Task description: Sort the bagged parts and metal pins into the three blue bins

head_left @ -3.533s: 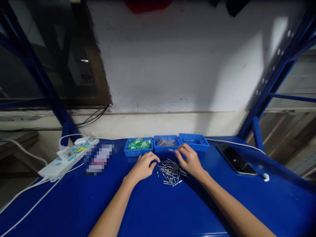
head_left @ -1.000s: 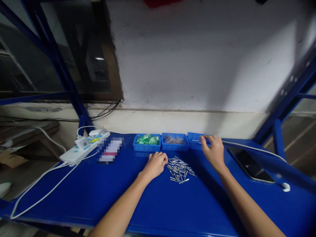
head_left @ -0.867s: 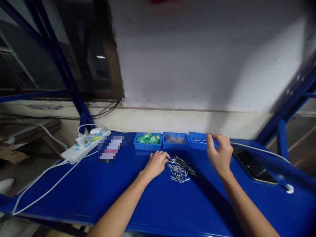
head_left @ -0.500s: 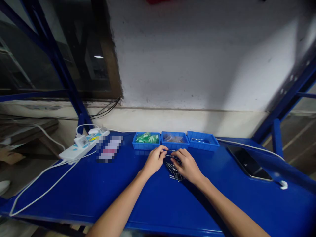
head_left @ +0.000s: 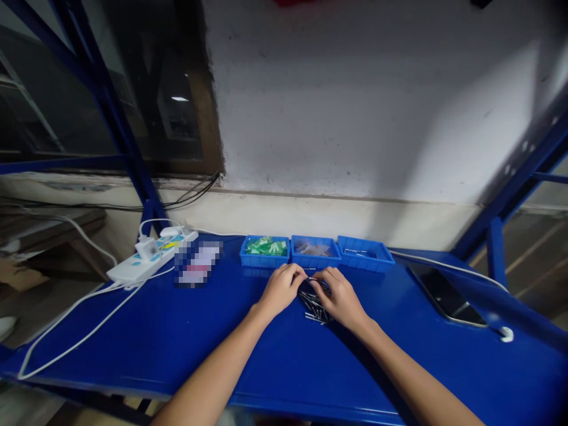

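Observation:
A short length of a thin metal rod (head_left: pixel 312 278) shows between the fingertips of my two hands. My left hand (head_left: pixel 283 287) pinches it from the left, thumb and forefinger together. From the right, my right hand (head_left: pixel 339 294) closes its fingers on the other end, partly covering it. Just below the fingers lies a loose pile of dark and silvery metal rods (head_left: pixel 314 307), its right side hidden by my right hand. Another thin rod lies on the table just beyond my fingertips.
Three blue bins stand along the back: one with green-and-white packets (head_left: pixel 266 246), one with clear bags (head_left: pixel 313 247), one with a few thin rods (head_left: pixel 361 252). A power strip (head_left: pixel 148 257) with white cables lies left. A phone (head_left: pixel 446 296) and white earbud (head_left: pixel 506 335) lie right.
My left hand has moved slightly right, bringing the fingertips of both hands closer together. Less of the rod now shows between them. The view has shifted slightly.

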{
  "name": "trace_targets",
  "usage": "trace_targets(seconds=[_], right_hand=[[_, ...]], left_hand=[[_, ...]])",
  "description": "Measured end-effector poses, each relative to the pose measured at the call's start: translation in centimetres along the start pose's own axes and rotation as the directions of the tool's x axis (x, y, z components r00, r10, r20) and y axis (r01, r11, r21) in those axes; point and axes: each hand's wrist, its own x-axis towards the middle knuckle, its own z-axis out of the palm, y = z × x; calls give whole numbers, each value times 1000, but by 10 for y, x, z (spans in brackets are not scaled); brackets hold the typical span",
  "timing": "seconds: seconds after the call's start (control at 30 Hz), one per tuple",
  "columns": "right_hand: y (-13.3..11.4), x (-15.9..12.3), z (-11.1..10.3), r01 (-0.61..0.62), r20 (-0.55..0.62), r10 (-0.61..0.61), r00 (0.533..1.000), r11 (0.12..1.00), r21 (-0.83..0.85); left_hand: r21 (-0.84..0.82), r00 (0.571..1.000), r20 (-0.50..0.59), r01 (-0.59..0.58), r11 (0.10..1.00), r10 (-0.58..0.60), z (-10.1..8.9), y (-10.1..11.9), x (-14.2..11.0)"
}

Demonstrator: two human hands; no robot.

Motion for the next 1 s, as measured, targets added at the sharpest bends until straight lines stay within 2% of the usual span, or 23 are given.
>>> trace_targets(seconds=[0.13, 0.23, 0.33, 0.4, 0.47, 0.53, 0.6, 0.67, 0.83, 1.0], right_hand=[[0, 2, -4, 25, -16, -26, 1000, 999, -29], [22, 13, -15, -9, -149, -5, 989, 996, -92], [61, 27, -28, -179, -360, 84, 929, 954, -240], [85, 30, -33, -331, -434, 169, 885, 883, -332], [97, 28, -32, -413, -464, 217, 859, 829, -376], [96, 23, -25, -368, -411, 206, 888, 854, -368], [85, 18, -16, -250, -289, 159, 944, 916, -314], [70, 16, -7, -180, -172, 140, 975, 951, -251], [53, 14, 6, -208, 26, 220, 975, 950, -232], [54, 11, 8, -151, 161, 186, 969, 967, -204]], left_hand=[[36, 999, 27, 19, 999, -20, 1, -4, 0], [96, 1000, 27, 11, 995, -13, 2, -8, -1], [209, 999, 43, 19, 978, -28, 3, -11, -1], [296, 996, 63, 37, 954, -58, 5, -12, 2], [375, 992, 83, 54, 925, -92, 9, -11, 6], [438, 987, 102, 69, 897, -125, 13, -11, 11], [472, 982, 116, 80, 878, -152, 17, -11, 15], [487, 975, 127, 97, 868, -181, 19, -11, 18], [492, 961, 148, 132, 861, -232, 22, -7, 23], [503, 950, 144, 169, 847, -275, 24, 1, 18]])
